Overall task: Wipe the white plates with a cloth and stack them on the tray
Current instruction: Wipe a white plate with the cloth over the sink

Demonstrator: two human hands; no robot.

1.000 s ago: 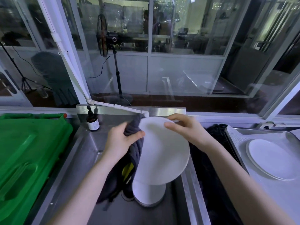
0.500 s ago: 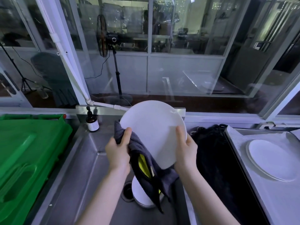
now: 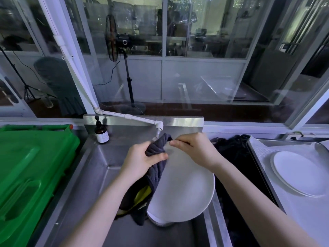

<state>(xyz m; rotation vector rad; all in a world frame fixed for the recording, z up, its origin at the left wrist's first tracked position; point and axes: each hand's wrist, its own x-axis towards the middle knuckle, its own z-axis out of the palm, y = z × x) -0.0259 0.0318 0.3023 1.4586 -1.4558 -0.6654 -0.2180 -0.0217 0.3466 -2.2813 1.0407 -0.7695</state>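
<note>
Over the steel sink I hold a white plate [image 3: 183, 189], tilted with its face toward me. My right hand [image 3: 194, 148] grips its far rim. My left hand [image 3: 142, 159] is closed on a dark grey cloth [image 3: 156, 157] with a yellow patch, pressed against the plate's left upper edge; the cloth hangs down behind my left forearm. More white plates [image 3: 160, 222] lie in the sink under the held one, mostly hidden. On the right, a metal tray [image 3: 260, 148] carries a small stack of white plates [image 3: 300, 173].
A green plastic crate [image 3: 30, 168] fills the left side. A brown pump bottle [image 3: 101, 133] stands at the sink's back left corner. A white tap pipe [image 3: 135, 118] ends just above the cloth. A dark bundle [image 3: 233, 150] lies between sink and tray.
The plate has tipped from upright to facing me and lower. My right hand moved from its right edge to the far rim; my left hand with the cloth rose to the upper left edge.
</note>
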